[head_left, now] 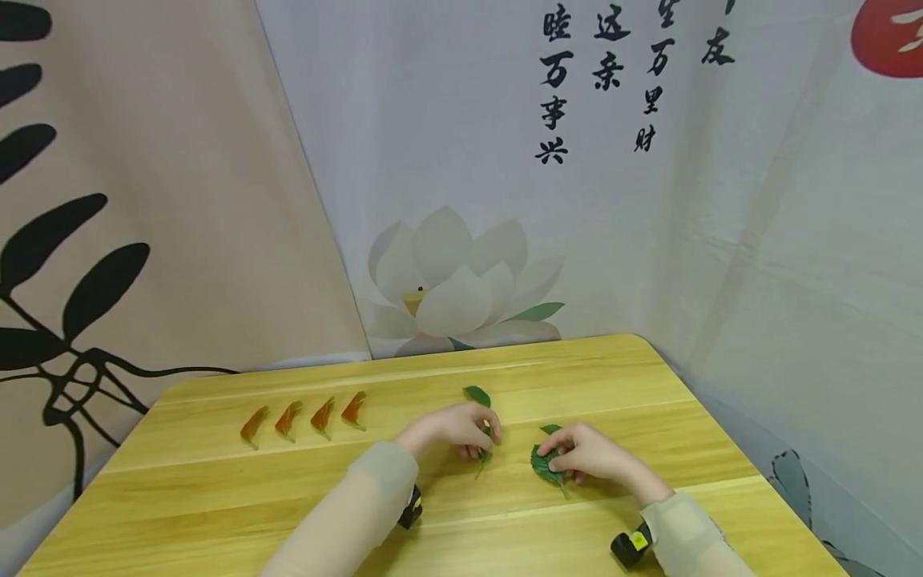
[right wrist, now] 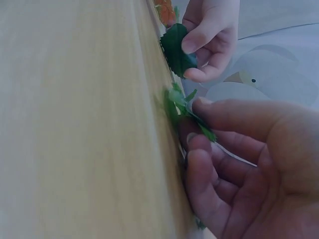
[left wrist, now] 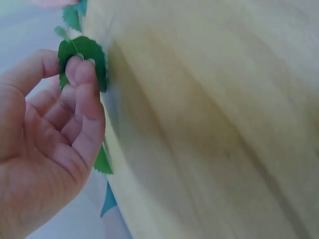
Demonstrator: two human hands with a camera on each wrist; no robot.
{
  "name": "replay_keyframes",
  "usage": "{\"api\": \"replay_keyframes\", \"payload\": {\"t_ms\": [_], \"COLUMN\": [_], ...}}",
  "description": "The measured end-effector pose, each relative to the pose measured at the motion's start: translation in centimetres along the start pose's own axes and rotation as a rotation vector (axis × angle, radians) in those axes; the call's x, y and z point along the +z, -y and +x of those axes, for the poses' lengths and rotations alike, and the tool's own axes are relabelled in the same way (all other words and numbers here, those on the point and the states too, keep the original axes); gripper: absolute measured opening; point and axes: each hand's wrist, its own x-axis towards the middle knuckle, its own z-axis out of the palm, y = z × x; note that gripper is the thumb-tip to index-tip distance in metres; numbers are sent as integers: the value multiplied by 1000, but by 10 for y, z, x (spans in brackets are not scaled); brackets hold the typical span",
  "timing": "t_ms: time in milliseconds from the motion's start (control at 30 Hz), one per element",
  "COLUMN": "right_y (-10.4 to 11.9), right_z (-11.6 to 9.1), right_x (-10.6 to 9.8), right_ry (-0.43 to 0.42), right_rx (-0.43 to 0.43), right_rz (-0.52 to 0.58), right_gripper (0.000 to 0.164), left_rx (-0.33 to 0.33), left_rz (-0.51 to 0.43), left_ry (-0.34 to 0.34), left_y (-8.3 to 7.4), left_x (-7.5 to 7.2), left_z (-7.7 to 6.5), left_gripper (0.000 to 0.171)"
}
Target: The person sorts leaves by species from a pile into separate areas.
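My left hand (head_left: 465,426) pinches a serrated green leaf (left wrist: 93,52) by its edge, between thumb and fingertips, just above the table. A separate green leaf (head_left: 477,395) lies beyond that hand. To the right, my right hand (head_left: 593,453) has its thumb and fingers on another toothed green leaf (head_left: 546,465), pinching it low over the wood. A further leaf (head_left: 551,429) peeks out behind these fingers, partly hidden. Both held leaves also appear in the right wrist view, where my left hand (right wrist: 214,37) is in the background.
Several orange-red pieces with greenish ends, one of them a slim piece (head_left: 288,421), lie in a row on the left of the wooden table (head_left: 238,505). A printed cloth (head_left: 447,120) hangs behind the table. Black wrist cameras, such as the right one (head_left: 629,549), sit under the sleeves.
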Motion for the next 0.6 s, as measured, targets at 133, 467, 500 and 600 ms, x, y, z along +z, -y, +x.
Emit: {"api": "replay_keyframes", "payload": {"t_ms": [133, 467, 500, 600], "right_y": [0, -4, -4, -5], "right_z": [0, 0, 0, 1], "right_x": [1, 0, 0, 0], "right_ry": [2, 10, 10, 9], "right_rx": [-6, 2, 2, -2], "right_rz": [-8, 14, 15, 11], "right_gripper": [20, 22, 22, 23], "left_rx": [32, 105, 115, 135], "left_rz": [-5, -16, -18, -19], "left_ry": [-9, -45, -49, -56], "left_y": [2, 11, 12, 16], "left_x": [-6, -16, -17, -19], "left_z": [-4, -15, -16, -23], "left_gripper": [23, 33, 34, 34]}}
